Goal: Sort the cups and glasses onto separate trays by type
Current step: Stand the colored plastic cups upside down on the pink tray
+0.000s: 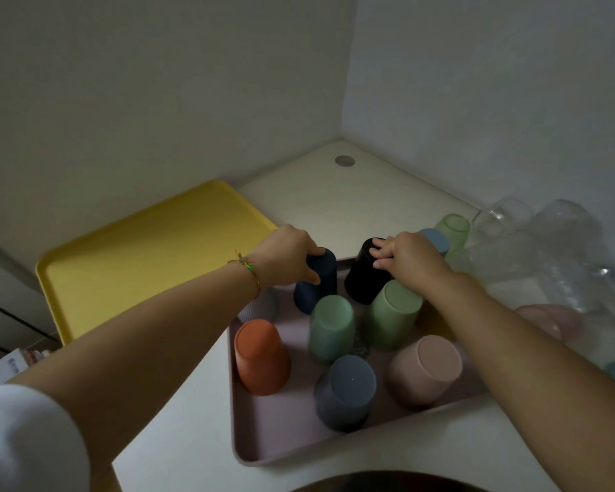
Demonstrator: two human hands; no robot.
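Cups of matte, opaque plastic stand mouth-down on the mauve tray [235, 420], each a tapered cylinder with its flat base up and its long axis near vertical. The left hand [292, 257] has its fingers and thumb curled round the upturned base of the navy cup [316, 289]. The right hand [410, 259] grips the base of the black cup [364, 278] in the same way. Both cups sit at the far edge of the mauve tray, directly under their hands and just beside each other. Whether they rest on the tray floor or are slightly raised cannot be told.

Nearer the person on the same tray are:
- the orange cup [260, 356]
- two green cups [331, 328]
- the grey-blue cup [345, 388]
- the pink cup [425, 367]

The yellow tray [139, 271] has a smooth surface and a raised rim. It lies on the bench [352, 200] to the left of the left hand and holds nothing in view. The clear glasses [533, 243] are thin-walled and glossy. They are clustered on the bench to the right, nearer the right hand, with a few pastel cups [453, 225] among them.

Judgement: the coming move turns on this left-right split. The glasses must cross from the right side to the yellow tray, and their smooth walls will likely be slippery to grip.
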